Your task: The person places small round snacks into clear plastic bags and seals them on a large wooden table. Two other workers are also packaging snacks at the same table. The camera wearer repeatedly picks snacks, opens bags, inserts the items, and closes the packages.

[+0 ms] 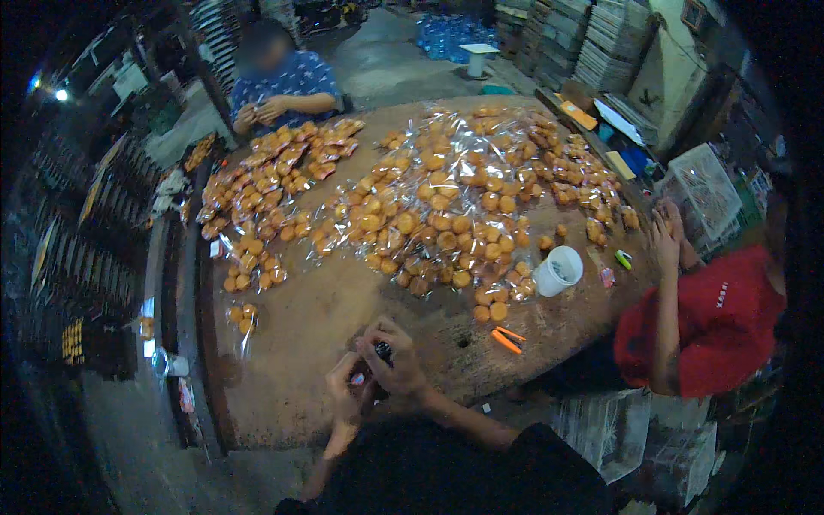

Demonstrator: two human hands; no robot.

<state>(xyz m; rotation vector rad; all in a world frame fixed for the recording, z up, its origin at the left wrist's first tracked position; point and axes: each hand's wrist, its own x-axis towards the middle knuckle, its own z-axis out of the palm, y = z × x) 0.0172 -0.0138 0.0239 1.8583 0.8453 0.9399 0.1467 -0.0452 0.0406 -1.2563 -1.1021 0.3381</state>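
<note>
My left hand (346, 387) and my right hand (398, 362) meet close together above the near edge of a wooden table (290, 367). A small printed label (358, 379) shows at the fingers of my left hand. In my right hand is a small dark object (382, 351), mostly hidden by the fingers; its kind is unclear. Beyond both hands lies a heap of clear plastic bags (438, 193) filled with round golden-brown baked pieces. One such bag (243, 318) lies apart on the left. To the right rests an orange stapler (506, 340).
A white plastic tub (547, 282) stands right of the heap, near a green stapler (622, 259). A person in blue (309, 84) sits at the far left with hands raised. Another in red (702, 322) sits at the right edge. Crates (618, 431) stand below, right.
</note>
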